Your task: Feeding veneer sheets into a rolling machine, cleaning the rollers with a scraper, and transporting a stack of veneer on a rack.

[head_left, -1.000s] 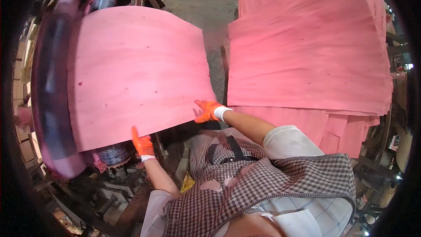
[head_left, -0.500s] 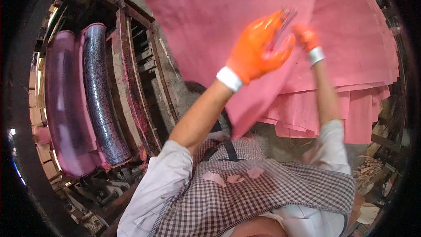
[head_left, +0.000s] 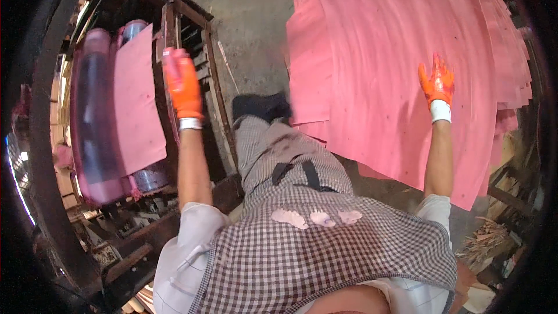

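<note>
Two orange-gloved hands, head view; reference point: stack of pink sheets (head_left: 395, 52), edges uneven. Right hand (head_left: 437, 84) is over the stack's top face, fingers spread wide; contact cannot be told. Left hand (head_left: 185, 90) is well left of the stack, motion-blurred; whether it grips anything cannot be told. Single pink sheet (head_left: 139, 104) lies farther left of the stack, beside a dark roller (head_left: 96, 116), covering the middle of a second roller (head_left: 150, 179). Standing between that sheet and the stack: frame rail (head_left: 216, 90). Also left of the stack: thin stick (head_left: 228, 67) on grey floor (head_left: 256, 17). Splintered wood (head_left: 487, 238) sits below the stack's lower right.
</note>
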The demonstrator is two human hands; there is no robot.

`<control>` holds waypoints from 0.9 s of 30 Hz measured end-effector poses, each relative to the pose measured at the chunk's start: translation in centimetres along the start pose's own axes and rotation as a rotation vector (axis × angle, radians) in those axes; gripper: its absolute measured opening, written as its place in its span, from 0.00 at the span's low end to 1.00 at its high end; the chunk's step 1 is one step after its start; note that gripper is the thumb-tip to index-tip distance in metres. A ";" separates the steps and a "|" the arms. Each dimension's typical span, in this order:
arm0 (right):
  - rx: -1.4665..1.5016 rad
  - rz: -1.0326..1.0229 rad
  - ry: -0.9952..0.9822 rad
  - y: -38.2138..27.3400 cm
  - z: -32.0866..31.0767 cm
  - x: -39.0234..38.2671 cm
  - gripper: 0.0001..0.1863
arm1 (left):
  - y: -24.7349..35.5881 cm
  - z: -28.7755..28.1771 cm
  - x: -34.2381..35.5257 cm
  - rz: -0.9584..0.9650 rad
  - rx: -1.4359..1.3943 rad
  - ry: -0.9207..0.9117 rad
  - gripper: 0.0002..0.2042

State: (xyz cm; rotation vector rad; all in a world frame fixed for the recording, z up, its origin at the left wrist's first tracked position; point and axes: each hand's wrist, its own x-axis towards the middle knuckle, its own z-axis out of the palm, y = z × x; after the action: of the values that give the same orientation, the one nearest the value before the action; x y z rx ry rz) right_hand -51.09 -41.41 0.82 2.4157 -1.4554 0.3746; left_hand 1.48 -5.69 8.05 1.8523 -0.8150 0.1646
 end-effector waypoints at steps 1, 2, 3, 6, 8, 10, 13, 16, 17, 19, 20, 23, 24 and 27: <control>-0.078 0.033 0.008 0.8 2.0 -0.9 0.34 | -2.3 -2.9 0.6 -0.089 -0.116 0.061 0.25; -0.155 0.073 0.019 1.0 3.6 -1.0 0.34 | -3.6 -5.4 0.2 -0.100 -0.183 0.107 0.26; -0.143 0.052 0.020 0.3 3.9 -0.1 0.34 | -4.3 -8.1 -1.2 -0.110 -0.241 0.159 0.27; -0.167 0.262 -0.292 -0.6 4.6 1.2 0.31 | -4.9 -14.3 -6.3 -0.237 -0.089 0.235 0.29; -0.241 0.204 -0.332 -0.5 4.7 1.6 0.31 | -7.0 -18.4 -10.5 -0.307 -0.075 0.283 0.31; -0.305 0.143 -0.247 1.0 6.7 2.0 0.32 | -10.6 -19.6 -13.0 -0.399 -0.043 0.376 0.32; -0.391 0.030 -0.181 1.6 8.0 2.1 0.34 | -16.1 -22.7 -17.0 -0.635 -0.059 0.536 0.35; -0.429 0.023 -0.308 0.3 7.7 2.5 0.33 | -21.3 -25.5 -19.2 -1.102 -0.263 0.859 0.39; -0.442 0.027 -0.301 -0.1 7.4 2.8 0.33 | -23.0 -25.8 -19.7 -1.176 -0.331 0.891 0.40; -0.596 0.026 -0.327 -2.5 6.9 3.3 0.31 | -27.3 -29.0 -20.7 -1.352 -0.412 0.876 0.43; -0.612 0.036 -0.312 -3.5 6.9 4.0 0.31 | -28.9 -28.8 -20.8 -1.322 -0.491 0.764 0.46; -0.668 0.249 -0.614 -9.9 11.4 5.5 0.28 | -36.8 -37.3 -24.1 -1.188 -0.355 0.713 0.48; -0.418 0.222 -0.735 -9.1 13.5 4.4 0.32 | -38.9 -36.0 -23.8 -1.211 -0.388 0.700 0.48; 0.001 0.138 -0.818 -17.1 15.7 1.1 0.40 | -39.6 -35.0 -21.4 -1.033 -0.638 0.809 0.46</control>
State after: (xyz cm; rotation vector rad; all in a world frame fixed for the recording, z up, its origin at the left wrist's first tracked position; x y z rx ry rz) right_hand -34.28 -40.65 -15.28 2.5963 -1.9081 -0.6748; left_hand 17.89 42.68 -17.31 1.2102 0.6192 -0.0224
